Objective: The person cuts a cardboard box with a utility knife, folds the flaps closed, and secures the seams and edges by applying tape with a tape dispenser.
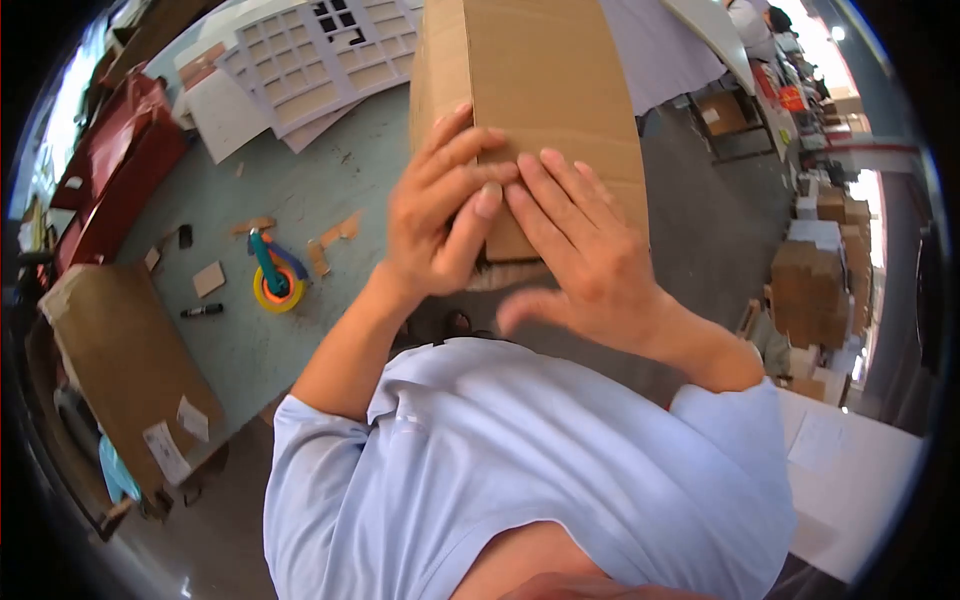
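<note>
Cardboard box (550,80) stands in front of you at the right side of the table (340,185), already folded into shape; you can't tell whether its seams are sealed. Your right hand (595,260) lies on it, fingers straight and together, thumb spread away. Your left hand (430,205) bends over its near edge; whether it pinches anything is unclear. The tape dispenser (270,270) lies apart, unheld.

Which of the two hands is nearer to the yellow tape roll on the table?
Left. The left hand touches the cardboard box, right of the yellow tape roll; the right hand is farther right, also at the box.
</note>
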{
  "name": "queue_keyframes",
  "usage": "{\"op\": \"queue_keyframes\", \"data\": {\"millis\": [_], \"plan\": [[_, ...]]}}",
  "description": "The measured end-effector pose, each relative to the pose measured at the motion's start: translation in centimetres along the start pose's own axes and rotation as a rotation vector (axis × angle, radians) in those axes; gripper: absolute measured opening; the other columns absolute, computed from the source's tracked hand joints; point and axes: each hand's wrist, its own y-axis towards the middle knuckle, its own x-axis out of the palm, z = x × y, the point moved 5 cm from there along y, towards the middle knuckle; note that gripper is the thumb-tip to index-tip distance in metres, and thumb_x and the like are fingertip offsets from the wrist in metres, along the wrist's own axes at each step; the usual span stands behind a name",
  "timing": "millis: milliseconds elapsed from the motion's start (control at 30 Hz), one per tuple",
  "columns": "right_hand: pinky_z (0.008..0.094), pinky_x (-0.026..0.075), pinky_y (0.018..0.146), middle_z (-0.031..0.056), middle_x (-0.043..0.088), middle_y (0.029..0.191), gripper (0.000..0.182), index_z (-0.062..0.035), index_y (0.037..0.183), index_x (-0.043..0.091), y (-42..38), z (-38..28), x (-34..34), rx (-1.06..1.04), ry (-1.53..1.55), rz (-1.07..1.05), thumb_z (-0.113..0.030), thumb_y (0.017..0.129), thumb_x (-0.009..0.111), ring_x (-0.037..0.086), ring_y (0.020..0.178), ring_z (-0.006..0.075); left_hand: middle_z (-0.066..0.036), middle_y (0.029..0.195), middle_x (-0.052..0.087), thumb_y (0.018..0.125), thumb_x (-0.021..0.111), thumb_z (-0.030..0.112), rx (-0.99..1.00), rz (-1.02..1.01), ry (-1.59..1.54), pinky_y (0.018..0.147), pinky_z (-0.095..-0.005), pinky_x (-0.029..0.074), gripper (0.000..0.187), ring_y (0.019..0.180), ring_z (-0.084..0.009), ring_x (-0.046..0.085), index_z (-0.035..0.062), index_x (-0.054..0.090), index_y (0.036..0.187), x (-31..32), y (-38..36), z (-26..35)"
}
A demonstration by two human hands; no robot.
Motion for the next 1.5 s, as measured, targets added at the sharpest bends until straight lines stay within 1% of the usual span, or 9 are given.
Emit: {"op": "queue_keyframes", "data": {"millis": [167,467,567,700,867,967,1200,1367,1500], "plan": [[0.0517,0.044,0.111,0.0218,0.062,0.134,0.068,0.0008,0.125,0.067,-1.0,-0.8,1.7,0.055,-0.012,0.27,-0.049,0.08,0.075,0.057,0.13,0.0384,-0.023,0.122,0.068,0.093,0.057,0.011,-0.044,0.037,0.004,0.113,-0.0491,0.04,0.024,0.133,-0.0442,0.054,-0.0024,0.074,0.104,0.0,-0.8,0.5],[0.0528,0.044,0.11,0.0192,0.061,0.139,0.053,-0.01,0.129,0.07,-0.8,-1.5,2.1,0.069,-0.077,0.204,-0.044,0.088,0.07,0.057,0.13,0.0392,-0.025,0.128,0.065,0.095,0.059,0.018,-0.021,0.047,-0.058,0.115,-0.0501,0.037,0.028,0.134,-0.0434,0.052,-0.0008,0.073,0.11,-1.0,-1.5,0.0],[0.0524,0.044,0.109,0.019,0.06,0.14,0.048,-0.0139,0.128,0.071,-0.6,-1.9,1.9,0.128,-0.117,0.148,-0.046,0.093,0.066,0.056,0.132,0.0391,-0.023,0.14,0.06,0.093,0.065,0.027,-0.055,0.106,-0.048,0.117,-0.0484,0.036,0.045,0.138,-0.04,0.05,0.0012,0.064,0.13,-4.1,-3.6,-0.3],[0.0524,0.043,0.11,0.0195,0.06,0.141,0.05,-0.0123,0.126,0.072,-0.7,-1.5,1.1,0.181,-0.104,0.091,-0.051,0.095,0.063,0.056,0.132,0.0395,-0.01,0.134,0.065,0.101,0.061,0.01,-0.691,0.522,0.257,0.095,-0.0292,0.05,0.033,0.113,-0.0159,0.063,-0.0018,0.061,0.132,-15.8,-14.8,-7.6],[0.0534,0.04,0.112,0.0219,0.058,0.143,0.053,-0.01,0.126,0.072,-0.5,-1.9,1.5,0.182,-0.041,0.035,-0.053,0.095,0.061,0.054,0.134,0.0415,-0.014,0.106,0.068,0.093,0.074,0.03,-0.996,0.239,0.943,0.082,-0.0406,0.052,0.041,0.094,-0.0293,0.066,0.002,0.065,0.123,-24.0,-28.7,-12.1],[0.0541,0.039,0.113,0.0242,0.057,0.143,0.056,-0.0082,0.128,0.069,-0.7,-1.7,1.4,0.177,-0.09,0.02,-0.053,0.096,0.061,0.053,0.135,0.0436,-0.018,0.099,0.064,0.087,0.078,0.035,-0.824,0.086,1.137,0.081,-0.0439,0.052,0.046,0.09,-0.035,0.064,0.002,0.066,0.117,-23.3,-28.5,-13.7],[0.053,0.034,0.116,0.0222,0.055,0.146,0.055,-0.0096,0.131,0.068,-0.7,-2.2,1.0,0.252,-0.151,-0.008,-0.052,0.095,0.061,0.05,0.138,0.0404,-0.021,0.104,0.066,0.086,0.072,0.02,-1.113,0.194,0.904,0.082,-0.0458,0.051,0.036,0.096,-0.0367,0.064,-0.0006,0.067,0.115,-28.5,-30.2,-16.0],[0.0471,0.033,0.117,0.0189,0.056,0.146,0.051,-0.0145,0.131,0.069,-0.9,-2.7,1.2,0.276,-0.125,0.006,-0.05,0.095,0.063,0.051,0.138,0.036,-0.023,0.112,0.065,0.089,0.076,0.028,-0.759,0.365,1.21,0.091,-0.0483,0.048,0.062,0.098,-0.0393,0.062,0.001,0.054,0.141,-29.5,-30.2,-11.7],[0.0456,0.032,0.117,0.0173,0.057,0.145,0.049,-0.0161,0.13,0.069,-0.9,-2.6,1.2,0.285,-0.119,0.052,-0.05,0.094,0.063,0.052,0.138,0.0349,-0.02,0.096,0.067,0.089,0.075,0.036,-0.813,-0.081,1.043,0.079,-0.0501,0.048,0.071,0.087,-0.039,0.064,0.0097,0.049,0.149,-21.6,-28.1,-11.9]]}}
